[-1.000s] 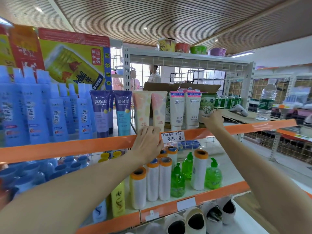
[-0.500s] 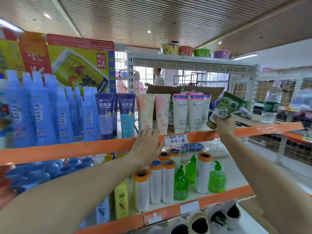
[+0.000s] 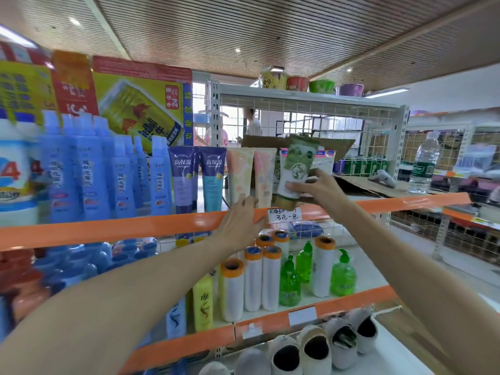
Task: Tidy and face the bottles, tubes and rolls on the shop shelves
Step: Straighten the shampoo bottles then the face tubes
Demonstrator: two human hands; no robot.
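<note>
Shop shelves with orange front edges (image 3: 108, 228) fill the view, under a brown striped ceiling. On the top shelf stand tall blue bottles (image 3: 86, 171), then two purple and blue tubes (image 3: 197, 177), then two pale peach tubes (image 3: 250, 175), all upright on their caps.

One hand, the right hand (image 3: 319, 186), holds a green and white tube (image 3: 296, 171) up in the air, just above the shelf edge and in front of the other tubes. Its fingers curl round the lower part of the tube, and the gold cap points down. The tube leans a little.

Over to the side, the left hand (image 3: 240, 226) rests on the orange edge, just below the peach tubes. Its fingers lie loose and hold nothing. A white price tag (image 3: 284, 215) sits right beside it.

One shelf down stand white rolls with orange tops (image 3: 254, 280), green soap bottles (image 3: 342, 274) and a yellow bottle (image 3: 203, 301). Shoes (image 3: 313, 350) sit on the lowest shelf
</note>
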